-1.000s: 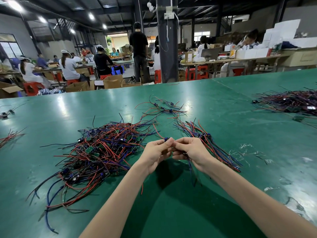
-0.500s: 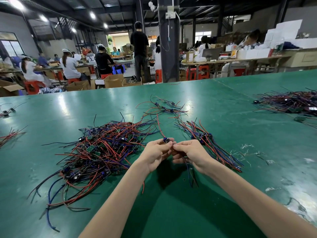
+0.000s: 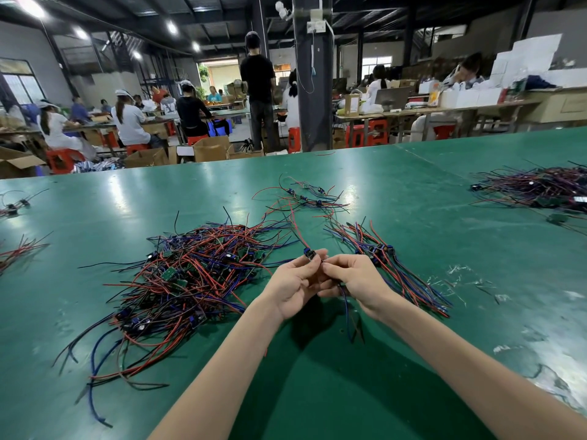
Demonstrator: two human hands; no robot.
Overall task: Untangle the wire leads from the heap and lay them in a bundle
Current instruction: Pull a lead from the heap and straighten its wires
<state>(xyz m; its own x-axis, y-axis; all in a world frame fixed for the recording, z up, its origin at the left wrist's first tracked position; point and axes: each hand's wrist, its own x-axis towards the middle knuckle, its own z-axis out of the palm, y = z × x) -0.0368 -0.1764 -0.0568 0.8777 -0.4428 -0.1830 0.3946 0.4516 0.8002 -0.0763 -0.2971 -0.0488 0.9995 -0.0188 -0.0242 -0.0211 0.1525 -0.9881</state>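
Between the fingertips, one wire lead point(image 3: 308, 253) pinched by left hand point(image 3: 293, 285) and right hand point(image 3: 357, 277), tangled heap point(image 3: 190, 274) left of the fingers, bundle point(image 3: 400, 274) just right, green table point(image 3: 317, 385) beneath.

A broad green bench point(image 3: 413, 198) fills the foreground, its glossy top catching glare from round lamps point(image 3: 81, 33) set in a dark, beamed ceiling. Behind its far edge rises a dark steel column point(image 3: 311, 96). The walls point(image 3: 28, 49) are grey; a paned window point(image 3: 19, 87) sits at the left and a bright doorway point(image 3: 222, 74) opens at the far end. People sit on red stools point(image 3: 370, 134) at long tables point(image 3: 397, 112), and one person in black point(image 3: 258, 77) stands. Open cardboard boxes point(image 3: 211, 147) lie on the floor; white cartons point(image 3: 536, 49) are stacked at the right.
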